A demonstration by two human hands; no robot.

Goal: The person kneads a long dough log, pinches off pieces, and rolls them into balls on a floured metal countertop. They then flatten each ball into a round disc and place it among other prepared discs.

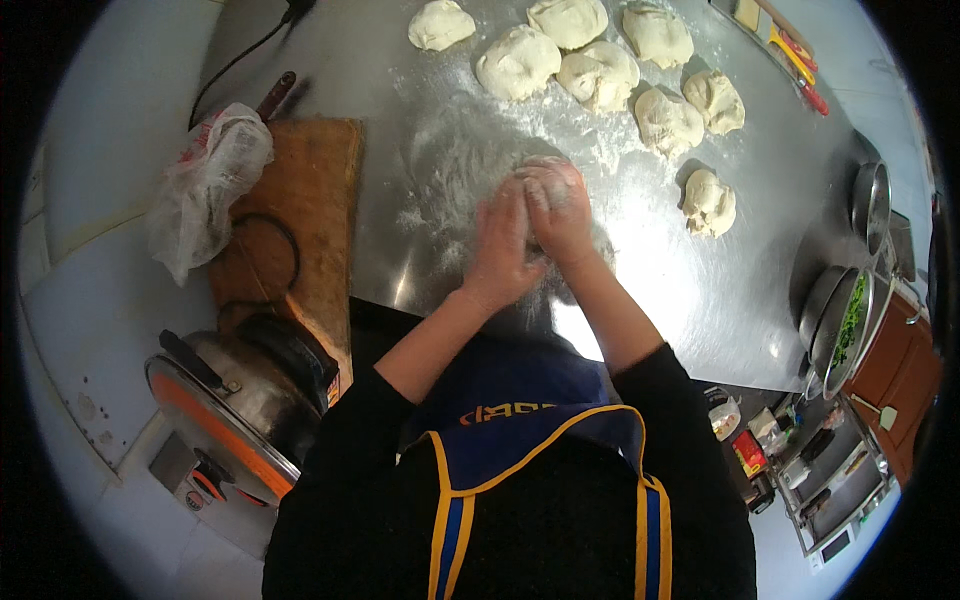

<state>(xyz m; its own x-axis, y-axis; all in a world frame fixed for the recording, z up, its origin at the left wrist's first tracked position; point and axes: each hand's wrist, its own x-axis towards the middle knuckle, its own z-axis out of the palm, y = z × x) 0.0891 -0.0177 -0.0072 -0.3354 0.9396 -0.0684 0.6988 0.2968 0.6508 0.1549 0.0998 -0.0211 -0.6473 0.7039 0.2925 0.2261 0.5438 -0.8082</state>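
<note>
My floury left hand and right hand are pressed together low over the floured steel worktop. The fingers of my right hand curl at the tips of the left. Whatever lies beneath or between them is hidden, so I cannot tell if dough is there. Beyond my hands, several pale dough pieces lie on the steel, among them a round one, a folded one and a lumpy one. A single dough piece sits apart on the right.
A wooden board lies at left with a plastic bag and a dark-handled tool. Below it stands a lidded pan. Brushes and scrapers lie at upper right. Metal bowls, one with chopped greens, stand at right.
</note>
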